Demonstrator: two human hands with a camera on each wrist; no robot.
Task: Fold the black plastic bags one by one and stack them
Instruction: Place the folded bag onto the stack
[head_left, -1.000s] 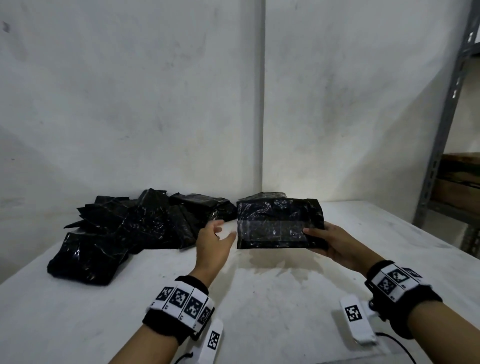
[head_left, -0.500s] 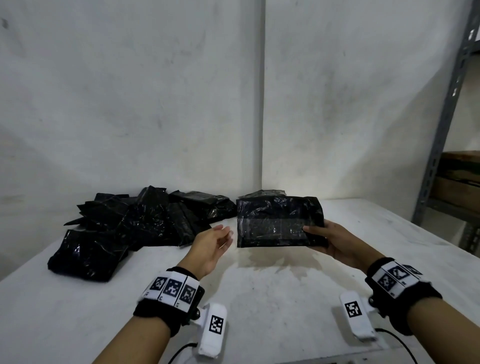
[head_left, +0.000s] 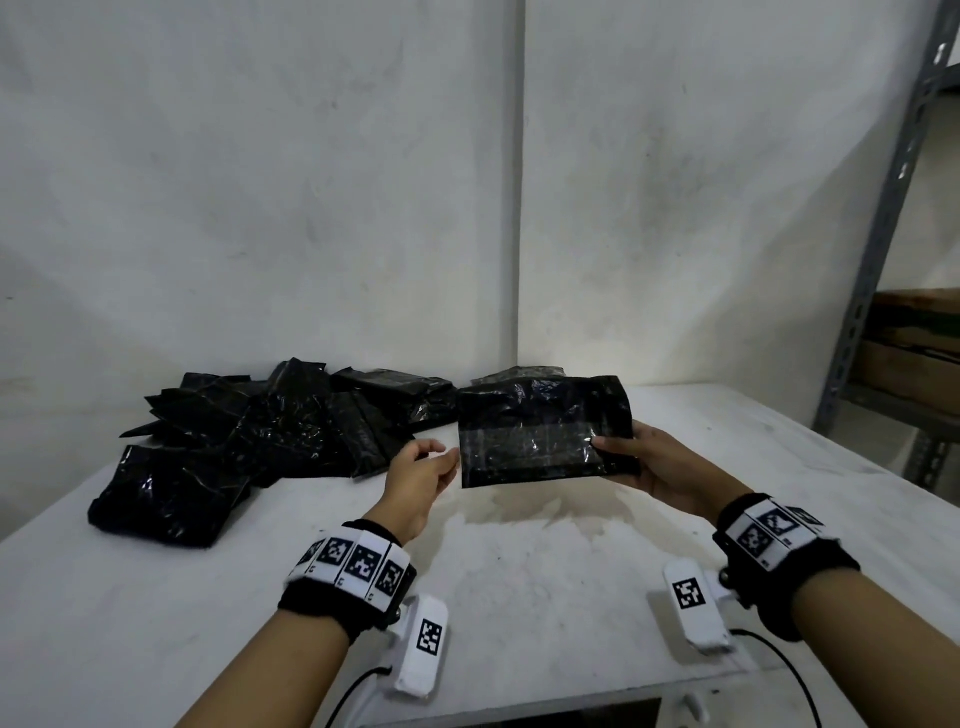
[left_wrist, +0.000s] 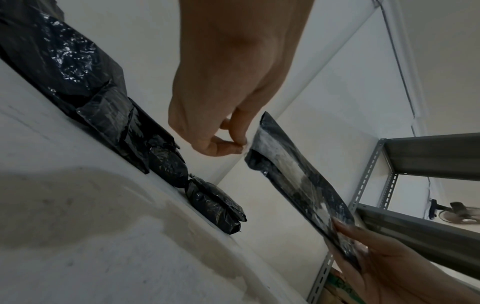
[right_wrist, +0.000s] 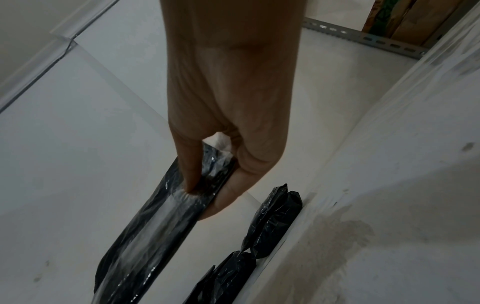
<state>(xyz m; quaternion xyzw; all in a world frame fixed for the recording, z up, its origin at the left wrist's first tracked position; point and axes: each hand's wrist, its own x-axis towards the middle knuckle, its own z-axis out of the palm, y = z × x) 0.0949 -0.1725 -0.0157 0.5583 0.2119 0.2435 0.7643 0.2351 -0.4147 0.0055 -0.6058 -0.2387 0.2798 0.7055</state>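
A folded black plastic bag (head_left: 540, 431) hangs flat above the white table (head_left: 519, 597). My right hand (head_left: 618, 452) pinches its right edge, thumb on the front and fingers behind; the right wrist view shows the thumb pressed into the bag (right_wrist: 155, 226). My left hand (head_left: 441, 454) hovers at the bag's left edge with loosely curled fingers (left_wrist: 233, 142) holding nothing, just beside the bag's corner (left_wrist: 293, 181). A loose pile of black bags (head_left: 260, 426) lies at the back left. Another black bag (head_left: 519, 371) peeks out behind the held one.
Two white walls meet in a corner right behind the table. A grey metal shelf rack (head_left: 883, 234) with brown boxes (head_left: 914, 353) stands at the right. A bulky black bundle (head_left: 166, 499) sits at the pile's near-left end.
My left hand turned from palm-facing-the-bag to a lower, loosely curled pose, and its fingertips came back up beside the bag's left edge. The right hand kept the bag nearly still.
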